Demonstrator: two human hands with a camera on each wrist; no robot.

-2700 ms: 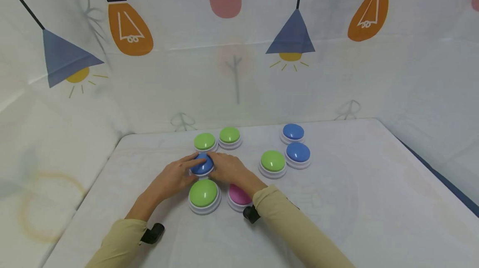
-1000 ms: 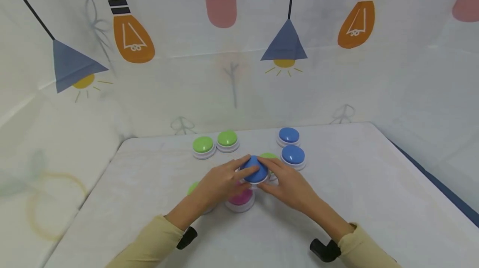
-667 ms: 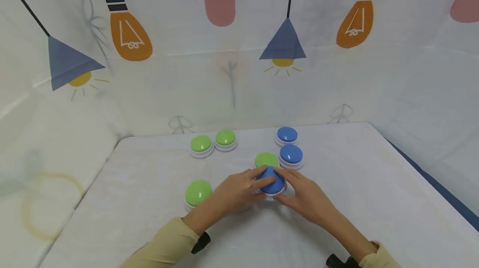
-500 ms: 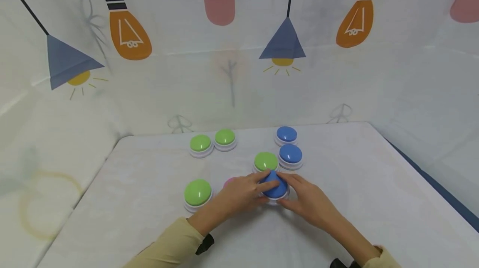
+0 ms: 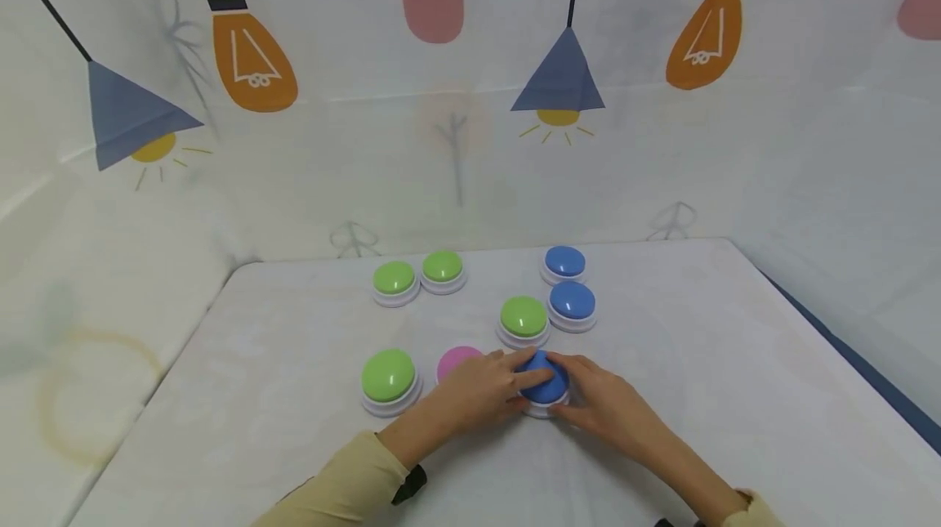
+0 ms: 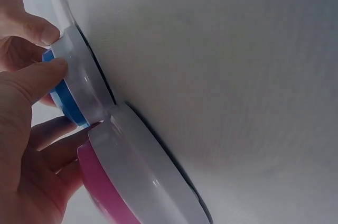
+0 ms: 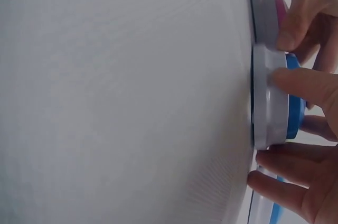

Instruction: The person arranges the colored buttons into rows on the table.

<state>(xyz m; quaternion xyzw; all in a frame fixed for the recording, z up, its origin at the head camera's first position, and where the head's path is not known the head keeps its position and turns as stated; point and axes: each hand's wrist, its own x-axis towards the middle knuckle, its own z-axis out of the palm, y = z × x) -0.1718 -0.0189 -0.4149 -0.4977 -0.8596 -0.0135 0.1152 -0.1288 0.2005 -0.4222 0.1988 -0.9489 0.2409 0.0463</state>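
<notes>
Both hands hold one blue push button point(image 5: 546, 380) with a white round base, near the table's front middle. My left hand point(image 5: 478, 386) grips it from the left, fingers over the blue dome and thumb at the base. From the right, my right hand point(image 5: 613, 404) grips the other side, its thumb on the white rim. In the wrist views the base point(image 7: 269, 97) sits at the tabletop. A pink push button point(image 5: 457, 362) stands just left of it, partly hidden behind my left hand; its base point(image 6: 148, 166) meets the blue one's base in the left wrist view.
Right behind the held button stands a green push button point(image 5: 524, 317), with a blue push button point(image 5: 572, 301) and another blue button point(image 5: 564, 262) beyond. Left lies a green button point(image 5: 388, 377); two more green buttons point(image 5: 394, 278) are farther back. A printed cloth point(image 5: 331, 176) backs the white table point(image 5: 698, 331).
Both hands have carried the blue button from between the green buttons on the left, across to the right and then toward the front, beside the pink button. The other buttons have stayed put.
</notes>
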